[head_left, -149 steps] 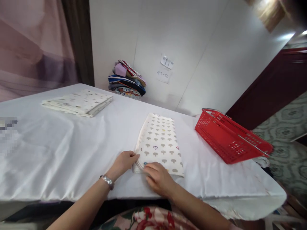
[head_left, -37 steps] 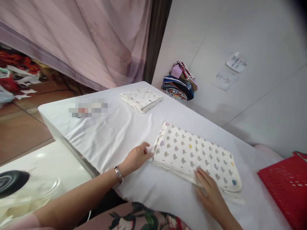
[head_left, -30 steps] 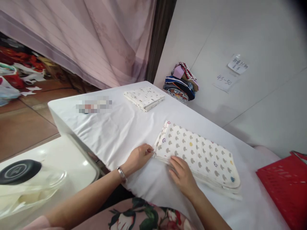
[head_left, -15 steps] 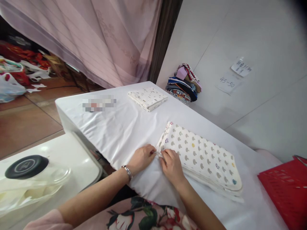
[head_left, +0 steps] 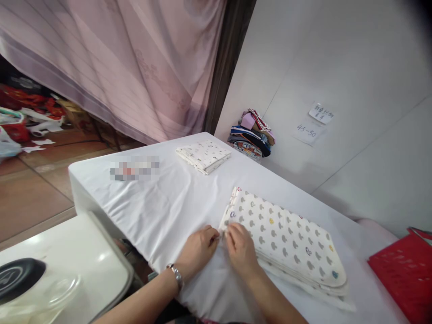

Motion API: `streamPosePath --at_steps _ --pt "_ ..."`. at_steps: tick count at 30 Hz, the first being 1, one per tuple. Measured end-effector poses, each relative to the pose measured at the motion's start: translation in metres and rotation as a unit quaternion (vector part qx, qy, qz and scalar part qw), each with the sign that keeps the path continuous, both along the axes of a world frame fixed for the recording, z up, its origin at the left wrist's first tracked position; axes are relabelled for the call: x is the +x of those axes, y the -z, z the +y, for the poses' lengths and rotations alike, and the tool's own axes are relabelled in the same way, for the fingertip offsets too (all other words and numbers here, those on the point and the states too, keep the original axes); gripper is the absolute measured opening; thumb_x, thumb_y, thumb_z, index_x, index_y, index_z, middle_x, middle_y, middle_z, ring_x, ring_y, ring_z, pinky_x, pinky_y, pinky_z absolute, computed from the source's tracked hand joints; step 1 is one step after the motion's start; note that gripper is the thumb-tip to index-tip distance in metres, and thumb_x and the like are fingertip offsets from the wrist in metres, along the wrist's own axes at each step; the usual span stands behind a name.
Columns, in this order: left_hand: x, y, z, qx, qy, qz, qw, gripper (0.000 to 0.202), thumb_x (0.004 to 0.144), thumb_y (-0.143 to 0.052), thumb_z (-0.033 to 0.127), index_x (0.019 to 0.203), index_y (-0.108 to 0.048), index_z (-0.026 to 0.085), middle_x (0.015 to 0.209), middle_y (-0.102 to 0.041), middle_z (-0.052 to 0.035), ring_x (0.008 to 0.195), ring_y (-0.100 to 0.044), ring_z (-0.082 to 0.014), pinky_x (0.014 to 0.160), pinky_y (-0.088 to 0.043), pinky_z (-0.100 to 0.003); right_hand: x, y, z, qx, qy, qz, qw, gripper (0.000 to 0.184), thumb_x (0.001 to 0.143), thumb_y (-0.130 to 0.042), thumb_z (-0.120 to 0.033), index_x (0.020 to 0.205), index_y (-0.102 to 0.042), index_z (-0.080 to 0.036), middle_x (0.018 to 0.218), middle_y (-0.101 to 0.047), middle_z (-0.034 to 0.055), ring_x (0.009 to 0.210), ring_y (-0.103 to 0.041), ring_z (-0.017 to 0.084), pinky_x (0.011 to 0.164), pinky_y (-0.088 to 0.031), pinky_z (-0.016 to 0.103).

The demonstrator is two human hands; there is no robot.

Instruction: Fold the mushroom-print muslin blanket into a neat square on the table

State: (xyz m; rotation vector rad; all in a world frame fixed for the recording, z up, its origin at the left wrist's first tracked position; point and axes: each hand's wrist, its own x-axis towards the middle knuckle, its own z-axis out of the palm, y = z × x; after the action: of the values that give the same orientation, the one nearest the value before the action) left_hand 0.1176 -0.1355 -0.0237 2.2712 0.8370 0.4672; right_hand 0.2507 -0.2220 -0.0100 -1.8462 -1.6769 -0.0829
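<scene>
A folded white cloth (head_left: 286, 238) with grey mushroom-like prints and a few coloured ones lies in several layers across the table, right of centre. At its near left corner, my right hand (head_left: 240, 248) pinches the layered edge between thumb and fingers. My left hand (head_left: 200, 249), with a metal watch (head_left: 176, 275) at the wrist, is closed in a pinch on the same corner, just left of the right fingertips. The fingertips hide the exact bit held. Farther back sits a second folded cloth (head_left: 204, 156), white with small scattered prints.
The table (head_left: 148, 211) has a wrinkled white cover. A blurred-out item (head_left: 135, 168) lies at its far left, and a red bag (head_left: 401, 265) at the right. Lower left is a white surface (head_left: 84, 256) with a black round object (head_left: 20, 279). Folded clothes (head_left: 251, 135) are stacked by the wall.
The view has tilted up a little, so the table and cloths sit lower in the picture. Both hands stay pinched at the same corner of the cloth.
</scene>
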Motion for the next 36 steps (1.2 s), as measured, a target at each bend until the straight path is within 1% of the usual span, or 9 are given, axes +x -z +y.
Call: streamPosePath --at_steps 5,9,11,13,18,22,26,32,36 --pt "0.000 0.002 -0.001 -0.012 -0.006 0.005 1.000 0.016 0.076 -0.045 0.017 0.079 -0.060 0.022 0.079 -0.060 -0.0013 0.072 -0.055 -0.0127 0.064 -0.037 -0.022 -0.010 0.019 -0.006 -0.048 -0.032 -0.057 0.997 0.024 0.088 -0.037 -0.019 0.106 -0.054 -0.019 0.096 -0.055 0.0076 0.087 -0.049 0.021 0.074 -0.042 0.036" --pt "0.002 0.002 0.005 -0.055 -0.030 -0.007 0.998 0.019 0.073 -0.044 0.014 0.077 -0.061 0.021 0.076 -0.061 0.0001 0.069 -0.055 -0.0116 0.064 -0.038 -0.021 -0.009 0.020 -0.008 -0.054 -0.031 -0.049 0.997 0.025 0.089 -0.037 -0.020 0.108 -0.054 -0.019 0.097 -0.055 0.0078 0.089 -0.048 0.021 0.075 -0.042 0.037" --pt "0.006 -0.003 0.013 -0.087 -0.040 -0.007 0.995 0.018 0.072 -0.045 0.015 0.077 -0.062 0.021 0.076 -0.062 0.0007 0.069 -0.055 -0.0113 0.064 -0.038 -0.021 -0.009 0.019 -0.007 -0.050 -0.032 -0.045 0.997 0.026 0.088 -0.038 -0.020 0.110 -0.053 -0.018 0.101 -0.054 0.0082 0.090 -0.048 0.022 0.076 -0.041 0.038" --pt "0.015 -0.010 0.024 -0.093 -0.042 -0.004 0.995 0.016 0.072 -0.047 0.018 0.077 -0.062 0.021 0.076 -0.064 0.0012 0.069 -0.056 -0.0114 0.064 -0.038 -0.021 -0.010 0.021 -0.007 -0.039 -0.031 -0.046 0.998 0.027 0.087 -0.039 -0.018 0.110 -0.052 -0.018 0.102 -0.054 0.0086 0.091 -0.047 0.022 0.077 -0.041 0.038" --pt "0.056 -0.026 0.055 -0.039 -0.031 0.017 0.999 0.015 0.075 -0.048 0.025 0.075 -0.063 0.020 0.079 -0.065 -0.0004 0.070 -0.056 -0.0123 0.063 -0.038 -0.022 -0.010 0.025 -0.008 -0.027 -0.025 -0.067 0.997 0.029 0.084 -0.041 -0.016 0.110 -0.053 -0.017 0.101 -0.055 0.0085 0.089 -0.049 0.020 0.074 -0.042 0.036" --pt "0.100 -0.023 0.075 -0.037 -0.050 0.036 0.997 0.018 0.076 -0.050 0.033 0.076 -0.063 0.021 0.082 -0.066 -0.0018 0.074 -0.058 -0.0144 0.063 -0.038 -0.023 -0.009 0.028 -0.010 -0.022 -0.020 -0.092 0.995 0.037 0.083 -0.042 -0.014 0.119 -0.048 -0.015 0.114 -0.053 0.0111 0.104 -0.047 0.022 0.084 -0.040 0.040" --pt "0.134 -0.016 0.090 -0.059 -0.074 0.047 0.994 0.021 0.075 -0.051 0.038 0.077 -0.062 0.020 0.085 -0.066 -0.0032 0.078 -0.059 -0.0157 0.064 -0.039 -0.024 -0.009 0.030 -0.010 -0.025 -0.023 -0.106 0.994 0.043 0.082 -0.042 -0.013 0.125 -0.045 -0.015 0.125 -0.050 0.0106 0.119 -0.039 0.024 0.098 -0.030 0.046" --pt "0.164 -0.014 0.104 -0.087 -0.107 0.075 0.988 0.025 0.071 -0.056 0.041 0.079 -0.061 0.018 0.082 -0.066 -0.0067 0.077 -0.060 -0.0198 0.062 -0.040 -0.026 -0.007 0.025 -0.009 -0.069 -0.042 -0.078 0.994 0.044 0.084 -0.043 -0.019 0.128 -0.042 -0.017 0.129 -0.048 0.0082 0.121 -0.039 0.022 0.102 -0.030 0.043" --pt "0.174 -0.013 0.112 -0.103 -0.119 0.073 0.985 0.023 0.074 -0.052 0.039 0.079 -0.061 0.018 0.078 -0.066 -0.0055 0.070 -0.060 -0.0176 0.058 -0.038 -0.024 -0.004 0.028 -0.009 -0.068 -0.047 -0.072 0.994 0.043 0.085 -0.043 -0.021 0.128 -0.042 -0.017 0.131 -0.047 0.0083 0.122 -0.038 0.022 0.102 -0.030 0.043"
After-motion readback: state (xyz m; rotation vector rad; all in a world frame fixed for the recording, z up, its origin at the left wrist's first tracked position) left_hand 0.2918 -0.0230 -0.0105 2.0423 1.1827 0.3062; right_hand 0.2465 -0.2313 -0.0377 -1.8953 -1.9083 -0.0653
